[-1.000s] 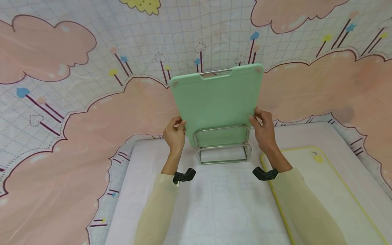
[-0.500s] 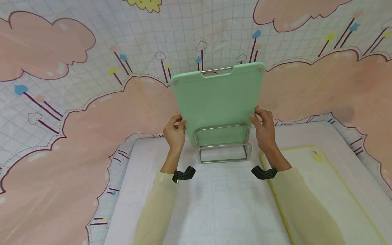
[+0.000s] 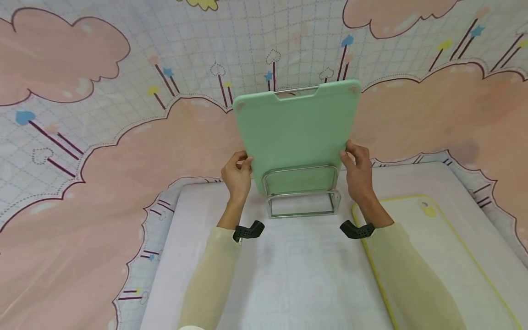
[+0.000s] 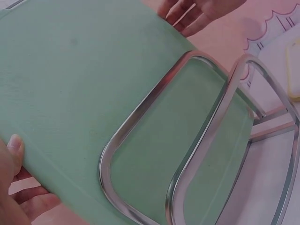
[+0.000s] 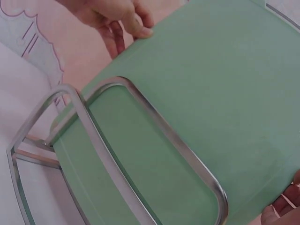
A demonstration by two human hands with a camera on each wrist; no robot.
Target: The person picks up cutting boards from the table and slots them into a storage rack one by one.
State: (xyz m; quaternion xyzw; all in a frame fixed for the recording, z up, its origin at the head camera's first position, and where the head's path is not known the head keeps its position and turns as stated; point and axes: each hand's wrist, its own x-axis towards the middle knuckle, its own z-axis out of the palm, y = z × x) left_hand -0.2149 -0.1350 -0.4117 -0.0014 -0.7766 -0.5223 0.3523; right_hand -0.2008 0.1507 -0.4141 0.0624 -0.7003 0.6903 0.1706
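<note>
A light green cutting board [image 3: 297,128] stands upright, its lower part inside a shiny metal rack [image 3: 303,194]. The board has a notched top edge with a thin metal bar across it. My left hand [image 3: 237,176] pinches the board's left edge between thumb and fingers, just above the rack. On the opposite edge, at about the same height, my right hand [image 3: 358,169] pinches it likewise. Both wrist views show the rack's loops [image 4: 145,103] in front of the board's face, with fingertips behind the edges. The board's back is hidden.
A pale board with a yellow rim [image 3: 429,211] lies flat on the white table [image 3: 297,270] at the right, partly under my right sleeve. Behind the table hangs a patterned pink and white cloth [image 3: 185,142].
The head view has tilted slightly, so the scene sits a little higher. Both hands keep their hold on the cutting board, which shows no clear movement in the rack.
</note>
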